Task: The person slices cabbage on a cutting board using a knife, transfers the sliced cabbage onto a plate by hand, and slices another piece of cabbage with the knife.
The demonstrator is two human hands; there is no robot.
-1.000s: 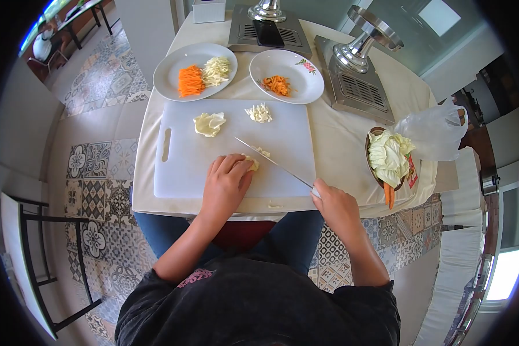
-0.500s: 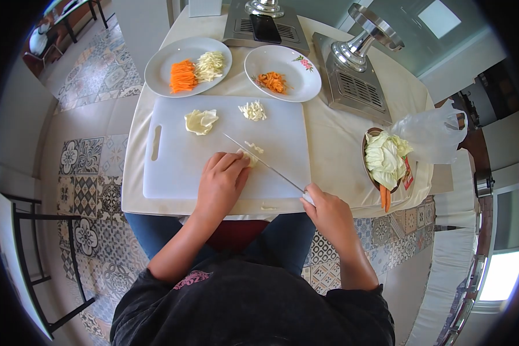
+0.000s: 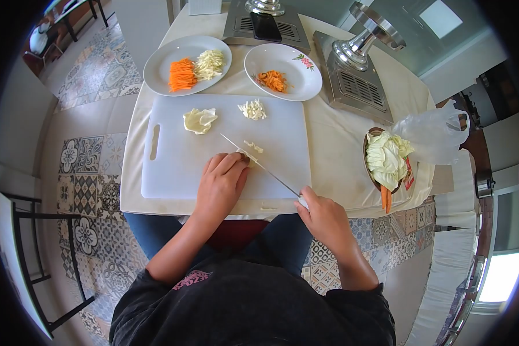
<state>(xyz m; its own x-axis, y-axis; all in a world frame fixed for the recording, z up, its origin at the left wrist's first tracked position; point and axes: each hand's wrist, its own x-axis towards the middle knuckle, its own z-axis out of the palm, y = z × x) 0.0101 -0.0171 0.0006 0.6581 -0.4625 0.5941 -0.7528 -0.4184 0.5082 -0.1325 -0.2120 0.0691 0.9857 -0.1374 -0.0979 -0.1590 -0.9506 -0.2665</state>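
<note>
My right hand (image 3: pixel 323 216) grips the white handle of a knife (image 3: pixel 266 170), whose blade slants up and left over a white cutting board (image 3: pixel 173 173). With bent fingers, my left hand (image 3: pixel 222 179) presses a piece of pale cabbage on the board beside the blade; the fingers hide most of it. A few cut bits (image 3: pixel 254 146) lie just past the blade. Farther back on the board are a small pile of chopped cabbage (image 3: pixel 252 109) and a curled cabbage leaf (image 3: pixel 200 121).
Behind the board stand a plate (image 3: pixel 155 72) of carrot and cabbage strips and a flowered plate (image 3: pixel 305 81) with carrot shreds. Metal stands (image 3: pixel 357 86), a phone (image 3: pixel 265 27), a bowl of cabbage (image 3: pixel 384 158) and a plastic bag (image 3: pixel 438 132) are around. A person (image 3: pixel 39 39) sits far left.
The view has shifted slightly, so the table appears farther left. The knife blade has moved a little left and nearer my left fingertips. Both hands keep their hold.
</note>
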